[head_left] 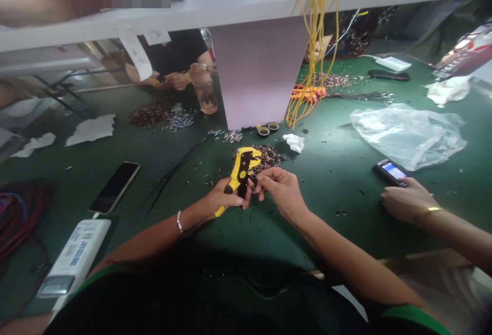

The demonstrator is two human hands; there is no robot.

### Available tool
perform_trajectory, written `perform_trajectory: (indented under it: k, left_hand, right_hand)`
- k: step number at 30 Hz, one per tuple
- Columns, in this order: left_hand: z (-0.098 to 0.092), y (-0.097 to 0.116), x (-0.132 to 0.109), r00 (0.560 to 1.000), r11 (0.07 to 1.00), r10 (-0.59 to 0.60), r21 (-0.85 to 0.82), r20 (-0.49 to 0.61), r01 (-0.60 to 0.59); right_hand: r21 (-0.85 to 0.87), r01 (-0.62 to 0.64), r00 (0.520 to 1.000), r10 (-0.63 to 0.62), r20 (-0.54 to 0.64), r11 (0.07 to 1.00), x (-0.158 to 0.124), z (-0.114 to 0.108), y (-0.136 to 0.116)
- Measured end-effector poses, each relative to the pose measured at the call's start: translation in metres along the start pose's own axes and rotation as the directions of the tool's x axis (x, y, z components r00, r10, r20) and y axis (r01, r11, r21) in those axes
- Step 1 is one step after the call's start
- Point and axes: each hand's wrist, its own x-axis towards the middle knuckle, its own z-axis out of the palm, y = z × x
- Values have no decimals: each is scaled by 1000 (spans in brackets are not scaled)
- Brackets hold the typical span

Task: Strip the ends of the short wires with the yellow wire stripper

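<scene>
My left hand [223, 197] is wrapped round the handles of a yellow and black wire stripper [243, 171], whose jaws point away from me. Close beside the tool, my right hand [282, 191] has its thumb and forefinger pinched together; whatever they hold is too small to make out. Just beyond both hands lies a pile of short copper-coloured and black wire pieces [271, 156], partly hidden by the stripper. Dark scraps are scattered on the green table [323, 191] around it.
At the right, another person's hand [407, 203] holds a phone [392, 172] near a clear plastic bag [411, 132]. On the left lie a dark phone [115, 186] and a white power strip [79, 253]. Yellow wires [317, 27] hang from the shelf [238, 2]. A bottle [205, 91] stands behind.
</scene>
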Motion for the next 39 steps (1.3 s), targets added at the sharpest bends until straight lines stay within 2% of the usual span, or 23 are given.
perform_trajectory:
  k: [7,15,28,34,39]
  left_hand:
    - [0,3,-1,1000,1000,0,9,7,0]
    - [-4,-1,-2,999,994,-40,-96,26,42]
    - [-2,5,-3,998,998,-57,4,25,57]
    - [0,5,-2,997,996,-61,62,47,58]
    - [1,5,-3,997,994,-69,84,36,66]
  right_hand:
    - [-4,9,1000,-9,-7,1000,1,-1,0]
    - [-8,33,999,-33,17,999,-2,0,-3]
    - [-124,85,991,-97,-96,989,0,0,2]
    - [-279,142,977,-180,-115,950,-2,-1,9]
    - [-478,248,945,-319,-72,843,-8,-1,7]
